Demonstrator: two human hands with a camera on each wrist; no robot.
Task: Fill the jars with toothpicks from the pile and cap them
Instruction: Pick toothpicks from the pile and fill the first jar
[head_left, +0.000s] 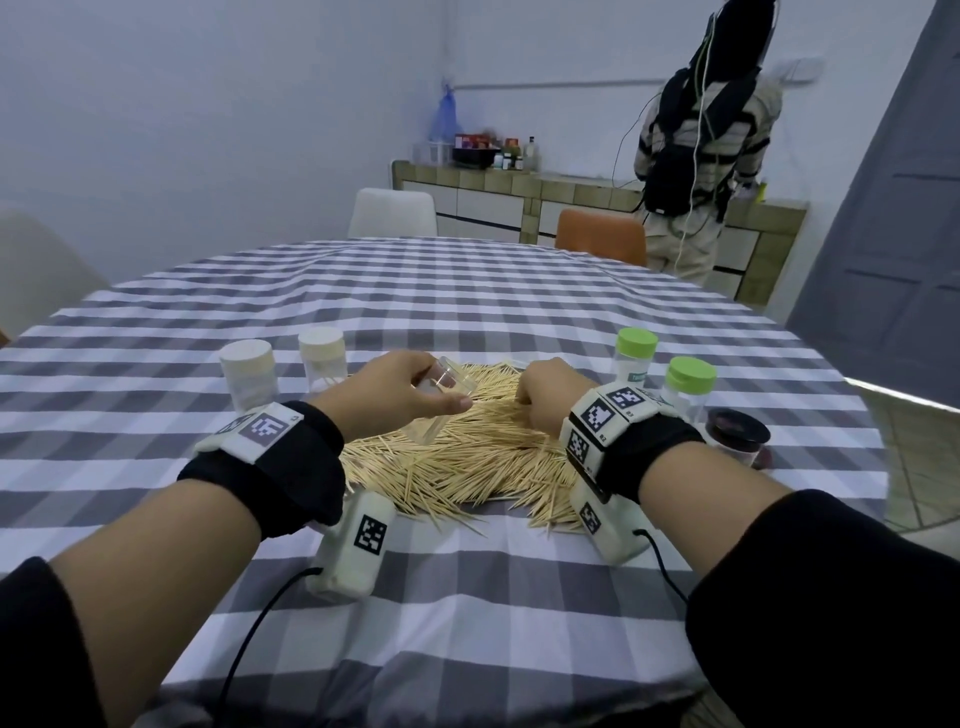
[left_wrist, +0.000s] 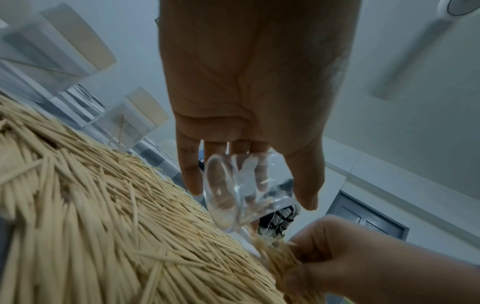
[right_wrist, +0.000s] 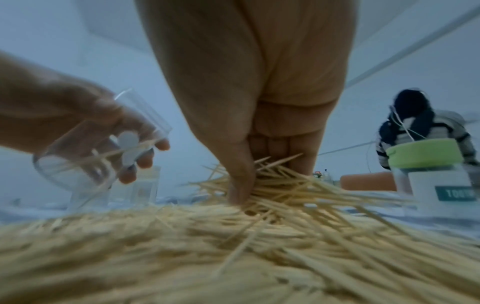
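A broad pile of toothpicks (head_left: 457, 457) lies on the checked tablecloth (head_left: 467, 582). My left hand (head_left: 410, 389) grips a clear uncapped jar (head_left: 441, 400), tilted above the pile; a few toothpicks lie inside the jar (left_wrist: 241, 193). My right hand (head_left: 545, 395) is down in the pile, fingers curled round a bunch of toothpicks (right_wrist: 270, 181). The same bunch (left_wrist: 278, 257) shows in the left wrist view, just below the jar's mouth. Two jars with cream caps (head_left: 249, 371) (head_left: 322, 353) stand to the left, two with green caps (head_left: 635, 353) (head_left: 688, 387) to the right.
A dark-lidded jar (head_left: 737, 436) sits at the right near the table edge. Chairs (head_left: 392, 213) (head_left: 600, 241) stand at the far side. A person (head_left: 701, 145) stands at a tiled counter (head_left: 519, 192) in the background.
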